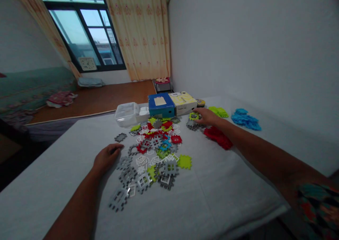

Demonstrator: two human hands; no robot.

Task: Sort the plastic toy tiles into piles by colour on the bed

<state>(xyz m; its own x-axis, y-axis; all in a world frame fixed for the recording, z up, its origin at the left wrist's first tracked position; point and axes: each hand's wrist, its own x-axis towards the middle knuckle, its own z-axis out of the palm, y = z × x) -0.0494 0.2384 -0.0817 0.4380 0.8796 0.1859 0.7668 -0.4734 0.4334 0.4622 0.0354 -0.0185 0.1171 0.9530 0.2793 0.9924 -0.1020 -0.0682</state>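
Observation:
My right hand (203, 116) reaches to the far side of the table, its fingers closed on a yellow-green toothed building tile (194, 116) with an opening in its middle. That tile is over a small heap of grey tiles (194, 125). My left hand (107, 158) rests on the white cloth with its fingers curled, and I see nothing in them. It lies left of a mixed pile of interlocking plastic tiles (155, 143) in grey, red, green, blue and white. White window frames (142, 160) are among them. A dark grey tile (120, 137) lies just beyond my left hand.
Sorted heaps of red tiles (218, 137), lime-green tiles (218, 111) and blue tiles (245, 119) lie at the right. A clear plastic box (127, 114), a blue box (161, 105) and a yellow-and-white box (183, 102) stand along the back. A wall (251, 46) borders the right side.

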